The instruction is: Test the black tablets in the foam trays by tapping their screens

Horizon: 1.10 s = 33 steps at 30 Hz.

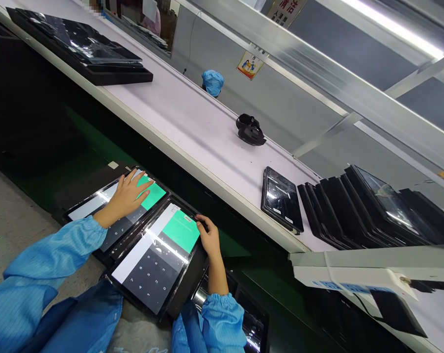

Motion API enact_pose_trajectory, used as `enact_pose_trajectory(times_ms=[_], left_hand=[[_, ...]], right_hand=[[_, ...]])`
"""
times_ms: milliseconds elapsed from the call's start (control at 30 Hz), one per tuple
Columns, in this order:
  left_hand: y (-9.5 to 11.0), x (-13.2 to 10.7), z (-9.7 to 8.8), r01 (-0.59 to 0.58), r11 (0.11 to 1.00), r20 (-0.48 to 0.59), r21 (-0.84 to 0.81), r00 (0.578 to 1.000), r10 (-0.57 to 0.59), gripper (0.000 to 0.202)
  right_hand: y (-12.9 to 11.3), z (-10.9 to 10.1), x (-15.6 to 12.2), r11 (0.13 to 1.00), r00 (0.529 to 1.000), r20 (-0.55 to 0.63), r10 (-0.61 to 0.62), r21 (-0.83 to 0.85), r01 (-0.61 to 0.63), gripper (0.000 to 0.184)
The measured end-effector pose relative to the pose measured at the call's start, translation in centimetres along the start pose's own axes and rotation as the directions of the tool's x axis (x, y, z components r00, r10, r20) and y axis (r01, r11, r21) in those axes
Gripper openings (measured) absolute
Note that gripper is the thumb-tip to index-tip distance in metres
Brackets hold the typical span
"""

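Observation:
Two lit tablet screens lie side by side over my lap, each showing a green block, a white strip and a dark number pad. My left hand [130, 193] rests with spread fingers on the upper part of the left tablet [116, 234], covering some of its screen. At the right tablet [153, 274], my right hand [210, 238] grips the upper right edge, thumb in front and the other fingers partly hidden. Small white labels stick to the top of both screens. Blue sleeves cover both my arms.
A white bench [192, 132] runs diagonally ahead. On it are stacked dark panels [85, 49], a black strap-like item [250, 130], a switched-off tablet [282, 198] and a row of black tablets [354, 211]. Beyond it shows a blue cap [213, 82]. More dark screens [251, 318] lie low right.

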<state>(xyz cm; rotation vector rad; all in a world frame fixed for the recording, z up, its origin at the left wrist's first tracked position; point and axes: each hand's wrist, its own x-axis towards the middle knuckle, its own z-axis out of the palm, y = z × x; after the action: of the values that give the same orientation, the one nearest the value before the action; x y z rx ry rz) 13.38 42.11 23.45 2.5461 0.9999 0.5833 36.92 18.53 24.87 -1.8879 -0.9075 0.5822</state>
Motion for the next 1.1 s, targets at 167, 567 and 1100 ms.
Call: enact_pose_trajectory(times_ms=[167,567,1100], left_hand=[[-1.2,0.1,-1.5,0.062,0.998,-0.013,-0.014,0.998,-0.062,0.050],[-10.6,-4.1,-5.4,0.360,0.928,0.199,-0.097,0.920,-0.337,0.094],[-9.6,-10.2,-0.7,0.321,0.762,-0.149,-0.563,0.867,-0.476,0.049]], right_hand=[[-0.2,-0.1,0.0,0.999,1.000,-0.017,-0.016,-0.049,0.015,0.029],[-1.4,0.1,3.1,0.999,0.995,-0.087,-0.054,-0.014,0.053,0.039],[-7.6,12.5,18.7,0.997,0.802,0.592,0.081,-0.037,-0.073,0.047]])
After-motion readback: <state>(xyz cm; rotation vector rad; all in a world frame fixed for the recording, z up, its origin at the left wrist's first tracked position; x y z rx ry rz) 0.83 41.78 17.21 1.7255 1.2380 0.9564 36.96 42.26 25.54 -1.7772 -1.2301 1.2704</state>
